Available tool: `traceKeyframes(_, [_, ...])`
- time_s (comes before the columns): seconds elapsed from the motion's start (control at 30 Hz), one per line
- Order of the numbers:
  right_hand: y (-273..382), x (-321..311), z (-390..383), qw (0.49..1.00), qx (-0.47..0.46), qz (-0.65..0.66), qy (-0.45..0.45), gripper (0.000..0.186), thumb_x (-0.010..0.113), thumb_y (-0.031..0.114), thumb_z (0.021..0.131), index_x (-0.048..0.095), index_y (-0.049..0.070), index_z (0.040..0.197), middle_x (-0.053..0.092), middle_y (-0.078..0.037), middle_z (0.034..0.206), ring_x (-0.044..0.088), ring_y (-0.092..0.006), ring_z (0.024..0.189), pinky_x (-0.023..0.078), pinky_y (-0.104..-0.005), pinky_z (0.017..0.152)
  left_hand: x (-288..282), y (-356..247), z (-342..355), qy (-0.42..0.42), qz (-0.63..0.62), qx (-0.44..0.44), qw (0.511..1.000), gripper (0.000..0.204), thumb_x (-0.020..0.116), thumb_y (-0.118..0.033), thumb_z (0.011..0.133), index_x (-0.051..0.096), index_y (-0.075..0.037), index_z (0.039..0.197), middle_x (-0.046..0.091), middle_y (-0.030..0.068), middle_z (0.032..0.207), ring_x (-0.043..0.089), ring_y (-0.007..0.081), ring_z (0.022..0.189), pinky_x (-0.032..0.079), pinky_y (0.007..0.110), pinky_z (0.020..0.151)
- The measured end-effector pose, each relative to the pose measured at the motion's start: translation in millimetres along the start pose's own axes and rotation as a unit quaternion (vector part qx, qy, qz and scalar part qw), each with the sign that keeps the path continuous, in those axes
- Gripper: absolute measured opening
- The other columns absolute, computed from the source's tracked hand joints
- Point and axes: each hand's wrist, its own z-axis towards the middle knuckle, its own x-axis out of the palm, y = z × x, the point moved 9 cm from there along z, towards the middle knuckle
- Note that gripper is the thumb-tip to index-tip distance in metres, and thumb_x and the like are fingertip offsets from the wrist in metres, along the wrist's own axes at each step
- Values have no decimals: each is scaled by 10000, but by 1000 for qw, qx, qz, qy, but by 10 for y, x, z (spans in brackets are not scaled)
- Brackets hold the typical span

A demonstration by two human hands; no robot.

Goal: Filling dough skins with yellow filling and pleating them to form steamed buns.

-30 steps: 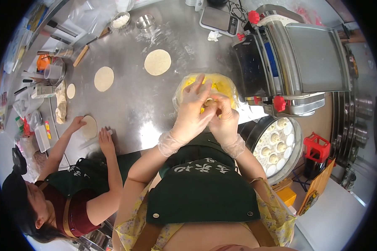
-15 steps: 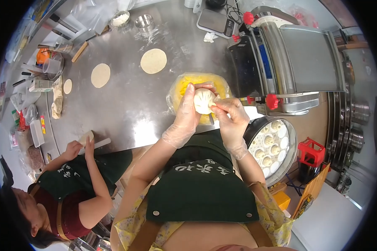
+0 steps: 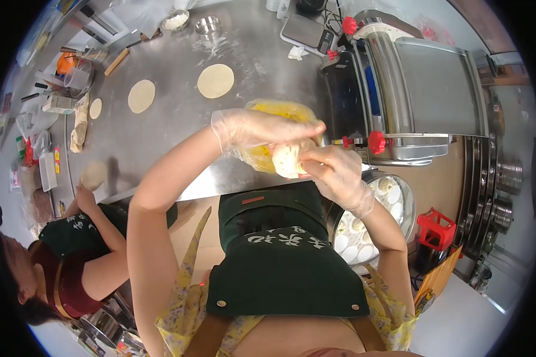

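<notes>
A pale pleated bun (image 3: 287, 160) is between my two gloved hands, above the table's front edge. My left hand (image 3: 268, 130) lies along its far side, thumb stretched to the right; its other fingers are mostly hidden behind the bun. On the bun's right side, my right hand (image 3: 336, 172) pinches the dough, fingers closed. Both wear clear plastic gloves. Just behind the hands is a plastic-lined bowl of yellow filling (image 3: 283, 108), partly covered by my left hand. To the right, a round steamer tray (image 3: 412, 208) holds several buns and white paper rounds, partly hidden by my right forearm.
Two large dough rounds (image 3: 215, 81) and a small one lie on the steel table (image 3: 173, 137). A roller machine (image 3: 393, 89) and a scale (image 3: 307, 33) stand right. At left, a co-worker's hand (image 3: 84, 199) holds a dough round near a dough roll (image 3: 80, 131).
My left forearm has swung outward and my left hand now lies across the bun's far side. The bun has tilted and come slightly nearer. The co-worker has lifted a dough round.
</notes>
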Motion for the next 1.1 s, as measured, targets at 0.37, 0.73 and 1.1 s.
traceKeyframes(0.37, [-188, 104, -86, 996, 12, 52, 71, 399, 760, 40, 691, 616, 96, 1058, 618, -66, 913, 635, -257, 749, 502, -330, 616, 142, 430, 314, -72, -339, 204, 916, 749, 209, -645, 986, 478, -24, 1307, 594, 144, 1178, 636, 247, 1048, 561, 390, 901])
traceKeyframes(0.73, [-388, 96, -281, 953, 244, 143, -105, 390, 856, 122, 671, 673, 64, 1011, 621, -82, 976, 623, -198, 701, 502, -298, 586, 112, 283, -198, -362, -248, 478, 761, 723, 319, -663, 961, 502, -45, 1289, 546, 126, 1267, 542, 219, 1187, 430, 380, 1039])
traceKeyframes(1.1, [-65, -34, -137, 983, 152, 80, -61, 391, 862, 164, 674, 664, 67, 998, 593, -69, 883, 619, -180, 677, 486, -292, 536, 314, 232, -326, -350, -236, 453, 785, 674, 307, -607, 997, 494, -23, 1278, 544, 117, 1262, 536, 211, 1198, 427, 361, 1037])
